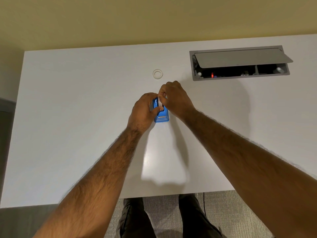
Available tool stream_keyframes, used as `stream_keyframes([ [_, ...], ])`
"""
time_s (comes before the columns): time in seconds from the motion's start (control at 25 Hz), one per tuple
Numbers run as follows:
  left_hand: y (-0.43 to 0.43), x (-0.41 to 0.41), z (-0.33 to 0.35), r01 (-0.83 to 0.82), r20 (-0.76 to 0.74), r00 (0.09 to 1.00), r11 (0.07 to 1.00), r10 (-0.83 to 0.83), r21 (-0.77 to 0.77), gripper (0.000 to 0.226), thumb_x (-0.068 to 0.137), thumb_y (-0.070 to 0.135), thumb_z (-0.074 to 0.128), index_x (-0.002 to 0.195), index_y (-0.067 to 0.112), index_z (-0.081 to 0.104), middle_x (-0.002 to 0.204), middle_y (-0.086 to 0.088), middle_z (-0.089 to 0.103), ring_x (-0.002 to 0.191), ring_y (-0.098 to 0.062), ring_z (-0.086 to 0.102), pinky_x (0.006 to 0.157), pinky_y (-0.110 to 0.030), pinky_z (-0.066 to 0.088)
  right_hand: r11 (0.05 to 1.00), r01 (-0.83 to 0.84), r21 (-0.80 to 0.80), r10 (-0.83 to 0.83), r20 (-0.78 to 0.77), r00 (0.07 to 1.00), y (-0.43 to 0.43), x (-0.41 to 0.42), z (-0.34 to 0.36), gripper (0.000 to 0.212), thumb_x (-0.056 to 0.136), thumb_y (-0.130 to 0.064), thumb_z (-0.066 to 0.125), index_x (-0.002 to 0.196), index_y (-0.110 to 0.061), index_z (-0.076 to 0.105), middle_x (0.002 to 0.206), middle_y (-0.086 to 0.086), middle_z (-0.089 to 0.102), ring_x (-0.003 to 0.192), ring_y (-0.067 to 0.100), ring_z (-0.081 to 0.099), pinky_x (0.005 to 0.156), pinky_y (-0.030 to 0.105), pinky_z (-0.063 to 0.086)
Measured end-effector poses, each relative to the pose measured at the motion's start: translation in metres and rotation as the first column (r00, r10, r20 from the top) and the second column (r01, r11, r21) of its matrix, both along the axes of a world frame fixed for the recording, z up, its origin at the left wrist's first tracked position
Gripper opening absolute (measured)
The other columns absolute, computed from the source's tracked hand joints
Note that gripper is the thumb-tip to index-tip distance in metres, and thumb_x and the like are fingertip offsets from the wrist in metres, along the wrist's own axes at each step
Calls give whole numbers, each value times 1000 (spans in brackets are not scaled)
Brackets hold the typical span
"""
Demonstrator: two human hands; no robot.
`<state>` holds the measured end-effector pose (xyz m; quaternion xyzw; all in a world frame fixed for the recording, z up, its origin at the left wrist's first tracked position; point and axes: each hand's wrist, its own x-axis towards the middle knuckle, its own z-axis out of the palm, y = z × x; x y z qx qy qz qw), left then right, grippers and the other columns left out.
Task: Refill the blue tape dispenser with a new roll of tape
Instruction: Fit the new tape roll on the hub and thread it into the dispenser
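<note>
The blue tape dispenser (162, 115) stands on the white table (68, 117), its cutter end toward me. My left hand (143, 111) grips its left side. My right hand (175, 98) pinches a pale ring, seemingly a tape roll (159, 101), standing on edge in the top of the dispenser. My fingers hide most of that ring and the dispenser's far end. Another whitish tape roll (157, 74) lies flat on the table beyond my hands, untouched.
A grey cable box (240, 63) is set into the table at the back right, its lid propped open over dark sockets. A yellow wall runs behind the table. My legs and grey carpet show below the near edge.
</note>
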<state>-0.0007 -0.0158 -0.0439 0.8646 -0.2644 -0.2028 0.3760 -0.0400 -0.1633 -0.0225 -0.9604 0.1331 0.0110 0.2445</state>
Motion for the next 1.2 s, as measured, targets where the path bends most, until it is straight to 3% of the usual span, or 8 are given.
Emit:
stream_keyframes([
  [0.28, 1, 2, -4, 1, 32, 999, 1000, -1, 1, 38, 88, 35, 67, 122, 19, 63, 120, 1, 66, 106, -16, 60, 97, -33, 48, 999, -30, 11, 30, 19, 999, 0, -12, 0, 18, 90, -21, 55, 93, -6, 64, 95, 11, 61, 92, 21, 51, 76, 23, 37],
  [0.6, 1, 2, 0, -1, 18, 1000, 1000, 1, 1, 37, 89, 33, 68, 122, 18, 62, 121, 1, 65, 104, -13, 58, 92, -24, 42, 1000, 18, 25, -17, -10, 1000, 2, -3, -3, 19, 91, -22, 55, 90, -7, 65, 96, 11, 63, 90, 20, 52, 79, 24, 39],
  [0.72, 2, 2, -1, 26, 34, 999, 1000, -26, 15, 41, 90, 38, 64, 126, 19, 61, 124, 1, 65, 109, -15, 59, 97, -30, 46, 988, 65, 139, -64, -10, 998, -2, -6, 0, 16, 88, -19, 56, 95, -9, 67, 102, 8, 64, 99, 21, 53, 85, 27, 42],
  [0.8, 3, 3, 0, 44, 68, 997, 999, -46, 25, 45, 90, 42, 59, 127, 18, 62, 125, -1, 65, 111, -18, 60, 100, -36, 46, 975, 22, 221, -12, -45, 999, -7, -12, 2, 21, 85, -19, 61, 103, -10, 66, 107, 7, 64, 103, 21, 53, 90, 27, 40],
  [0.92, 1, 5, 2, 24, 133, 991, 1000, -25, 15, 45, 89, 41, 56, 125, 16, 65, 125, -3, 67, 113, -21, 61, 103, -36, 44, 983, -68, 170, 89, -116, 989, -9, -14, -3, 30, 85, -24, 66, 110, -8, 62, 111, 9, 63, 102, 23, 56, 94, 29, 40],
  [1.2, -1, 7, 6, 73, 231, 967, 986, -108, 153, 43, 93, 39, 60, 130, 16, 61, 120, -7, 65, 110, -26, 57, 95, -31, 39, 973, -108, 205, 132, -107, 985, -8, -15, -7, 40, 80, -26, 71, 114, -8, 60, 113, 10, 64, 105, 24, 56, 99, 31, 37],
])
